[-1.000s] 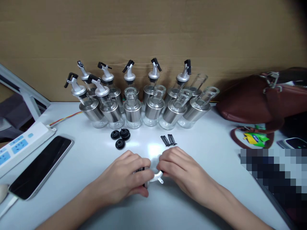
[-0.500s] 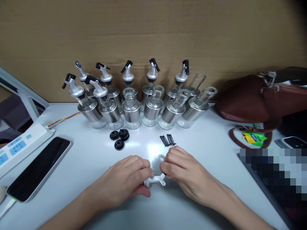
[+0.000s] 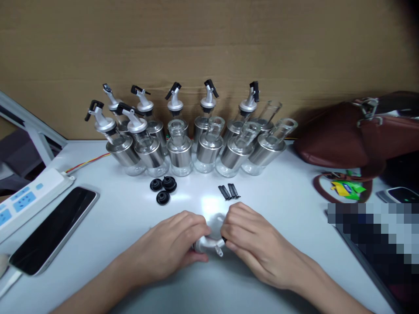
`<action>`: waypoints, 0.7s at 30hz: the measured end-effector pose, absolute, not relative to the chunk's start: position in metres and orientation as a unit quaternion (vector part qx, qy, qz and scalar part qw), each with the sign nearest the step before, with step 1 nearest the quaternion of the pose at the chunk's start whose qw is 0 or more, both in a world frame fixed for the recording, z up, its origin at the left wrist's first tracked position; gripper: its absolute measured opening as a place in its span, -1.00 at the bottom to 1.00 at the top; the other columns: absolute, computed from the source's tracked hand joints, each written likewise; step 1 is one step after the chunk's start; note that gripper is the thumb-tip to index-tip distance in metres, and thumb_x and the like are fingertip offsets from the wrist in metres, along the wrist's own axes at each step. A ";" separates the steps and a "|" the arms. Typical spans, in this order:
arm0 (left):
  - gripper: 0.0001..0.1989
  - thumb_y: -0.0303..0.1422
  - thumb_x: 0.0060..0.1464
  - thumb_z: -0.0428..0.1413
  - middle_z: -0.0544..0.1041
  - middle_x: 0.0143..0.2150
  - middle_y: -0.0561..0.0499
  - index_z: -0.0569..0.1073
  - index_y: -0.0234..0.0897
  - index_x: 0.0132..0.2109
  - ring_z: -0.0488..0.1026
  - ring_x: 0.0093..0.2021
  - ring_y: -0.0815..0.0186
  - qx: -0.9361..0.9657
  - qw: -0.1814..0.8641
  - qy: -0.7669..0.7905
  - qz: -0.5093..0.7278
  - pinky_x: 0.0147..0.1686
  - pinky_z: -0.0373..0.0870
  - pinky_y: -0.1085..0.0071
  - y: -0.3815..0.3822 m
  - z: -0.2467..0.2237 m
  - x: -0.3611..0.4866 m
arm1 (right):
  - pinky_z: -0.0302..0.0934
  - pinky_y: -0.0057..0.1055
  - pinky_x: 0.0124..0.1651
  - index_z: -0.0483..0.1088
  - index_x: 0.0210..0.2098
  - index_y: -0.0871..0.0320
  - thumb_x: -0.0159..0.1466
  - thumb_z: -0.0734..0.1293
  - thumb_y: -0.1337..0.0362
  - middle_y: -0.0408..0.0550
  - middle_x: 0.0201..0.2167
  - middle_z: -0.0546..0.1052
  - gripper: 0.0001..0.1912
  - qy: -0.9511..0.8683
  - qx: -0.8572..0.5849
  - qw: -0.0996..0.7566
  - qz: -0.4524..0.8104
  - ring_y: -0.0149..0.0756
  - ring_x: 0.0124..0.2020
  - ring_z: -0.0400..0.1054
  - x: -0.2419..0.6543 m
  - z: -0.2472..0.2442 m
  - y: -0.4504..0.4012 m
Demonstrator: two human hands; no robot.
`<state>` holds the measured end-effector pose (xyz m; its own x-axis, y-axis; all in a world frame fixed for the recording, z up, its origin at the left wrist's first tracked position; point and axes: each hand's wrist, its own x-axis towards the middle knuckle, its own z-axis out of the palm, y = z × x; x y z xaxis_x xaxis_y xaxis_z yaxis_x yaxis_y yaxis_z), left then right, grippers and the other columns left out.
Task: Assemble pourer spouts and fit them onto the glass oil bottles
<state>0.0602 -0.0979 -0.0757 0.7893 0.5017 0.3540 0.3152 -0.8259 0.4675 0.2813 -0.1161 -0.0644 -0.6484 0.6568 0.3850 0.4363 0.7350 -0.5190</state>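
A silver pourer top (image 3: 209, 245) lies between my hands above the near part of the table. My left hand (image 3: 178, 242) is closed around its wide base. The fingers of my right hand (image 3: 247, 237) pinch its spout end, where a bit of black shows; the rest there is hidden by the fingers. Beyond my left hand sit several round black stoppers (image 3: 163, 197). Several small black levers (image 3: 229, 192) lie just past my right hand.
Glass bottles with steel bands (image 3: 180, 152) stand in rows at the back, some with pourer tops. A phone (image 3: 54, 231) and power strip (image 3: 32, 198) lie left. A brown bag (image 3: 337, 135), a green-yellow packet (image 3: 347, 189) and a dark pixelated object (image 3: 369, 244) are right.
The pourer top has turned slightly between my hands, so its small side tab now points more downward. My right hand has shifted a little to the right.
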 end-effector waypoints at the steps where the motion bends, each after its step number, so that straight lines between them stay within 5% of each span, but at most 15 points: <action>1: -0.76 -0.23 0.32 -0.15 0.50 -0.19 -0.10 0.23 -0.30 -0.03 0.47 -0.21 0.27 0.927 0.187 0.224 0.237 -0.26 0.49 0.39 -0.098 -0.076 0.060 | 0.08 -0.37 -0.32 0.27 -0.43 0.18 0.44 0.00 0.32 -0.14 -0.53 0.27 -0.63 -0.886 -0.308 0.287 0.197 -0.35 -0.45 0.10 0.281 -0.064 -0.116; 6: -0.86 -0.39 0.32 -0.12 0.48 -0.17 -0.04 0.28 -0.24 -0.04 0.48 -0.20 0.33 0.924 0.114 0.242 0.274 -0.25 0.48 0.46 -0.101 -0.074 0.059 | 0.08 -0.38 -0.29 0.24 -0.47 0.17 0.41 0.04 0.37 -0.16 -0.54 0.25 -0.66 -0.885 -0.307 0.293 0.192 -0.37 -0.47 0.09 0.281 -0.066 -0.117; 16: -0.82 -0.29 0.31 -0.08 0.55 -0.27 0.01 0.33 -0.23 -0.05 0.50 -0.25 0.34 0.882 0.117 0.297 0.346 -0.20 0.47 0.41 -0.099 -0.074 0.060 | 0.12 -0.40 -0.33 0.14 -0.57 0.13 0.33 0.10 0.43 -0.27 -0.66 0.16 -0.67 -0.863 -0.319 0.353 0.172 -0.45 -0.61 -0.01 0.282 -0.073 -0.115; 21: -0.80 -0.51 0.22 0.03 0.48 -0.12 -0.07 0.31 -0.19 -0.04 0.46 -0.12 0.27 0.880 0.022 0.277 0.386 -0.10 0.45 0.25 -0.090 -0.080 0.048 | 0.24 -0.43 -0.35 0.39 -0.32 0.18 0.34 0.18 0.44 -0.10 -0.48 0.48 -0.82 -0.809 -0.385 0.403 0.187 -0.39 -0.47 0.34 0.296 -0.068 -0.107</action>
